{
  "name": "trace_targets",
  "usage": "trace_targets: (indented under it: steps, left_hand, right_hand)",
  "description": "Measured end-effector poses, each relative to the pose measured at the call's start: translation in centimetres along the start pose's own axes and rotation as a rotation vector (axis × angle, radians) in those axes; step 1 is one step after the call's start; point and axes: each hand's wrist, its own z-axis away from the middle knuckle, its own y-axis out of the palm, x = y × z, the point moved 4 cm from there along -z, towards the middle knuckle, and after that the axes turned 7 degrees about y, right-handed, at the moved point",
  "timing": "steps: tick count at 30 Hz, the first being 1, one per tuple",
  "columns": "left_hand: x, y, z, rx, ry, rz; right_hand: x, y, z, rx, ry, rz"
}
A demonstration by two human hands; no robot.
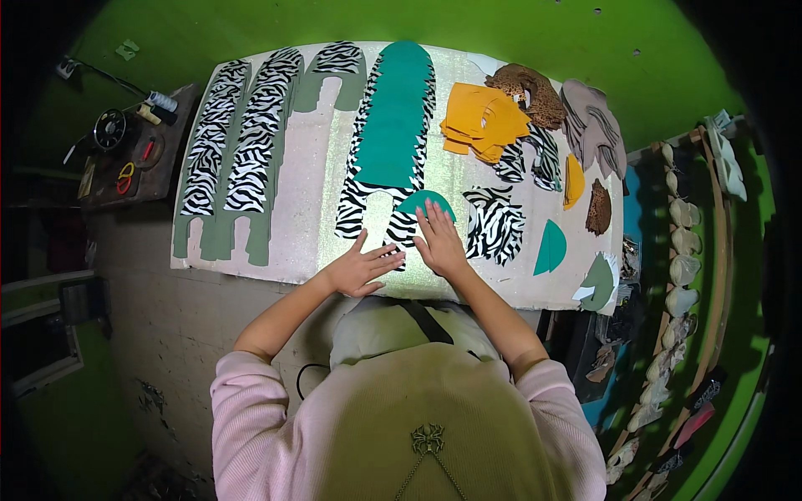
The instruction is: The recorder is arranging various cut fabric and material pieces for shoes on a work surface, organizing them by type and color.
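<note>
My right hand (439,240) lies flat, fingers stretched out, on a teal half-round cut piece (412,202). This piece rests over the lower end of a zebra-print piece (401,230). My left hand (361,269) is open with its fingers spread, close to the table's front edge and beside the lower ends of the zebra-print material. Beyond both hands, a row of overlapping teal pieces (393,125) runs away from me, with zebra print showing along both sides. To the right of my right hand sits a loose pile of zebra-print pieces (496,230).
Green and zebra-print pieces (263,134) line the table's left. Orange pieces (480,117), leopard-print pieces (535,96) and a second teal half-round (550,248) lie right. A sewing machine's handwheel (109,129) stands left; shoe lasts (683,242) fill the right-hand rack.
</note>
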Motion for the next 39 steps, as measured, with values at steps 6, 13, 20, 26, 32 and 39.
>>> trace_targets:
  steps: [6, 13, 20, 26, 32, 39]
  left_hand:
    - [0.0, -2.1, -1.1, -0.289, -0.147, -0.101]
    - [2.6, -5.8, -4.4, -0.668, -0.817, -0.050]
    - [3.5, -4.4, -5.9, -0.677, -0.875, -0.071]
    - [4.1, -3.9, -6.1, -0.634, -0.910, -0.058]
    - [3.3, -3.9, -6.1, -0.629, -0.947, -0.052]
    - [2.3, -3.9, -6.0, -0.690, -0.942, -0.091]
  right_hand:
    - [-0.3, -1.2, -0.3, -0.073, 0.059, 0.009]
    - [-1.1, -5.5, 0.0, -0.200, 0.453, -0.143]
    - [-1.6, -5.1, -0.5, -0.107, 0.562, -0.155]
    - [-1.8, -4.5, -1.3, -0.106, 0.658, -0.188]
    - [-2.1, -3.9, -1.2, -0.086, 0.689, -0.243]
    - [-3.3, -3.5, -0.8, -0.033, 0.713, -0.338]
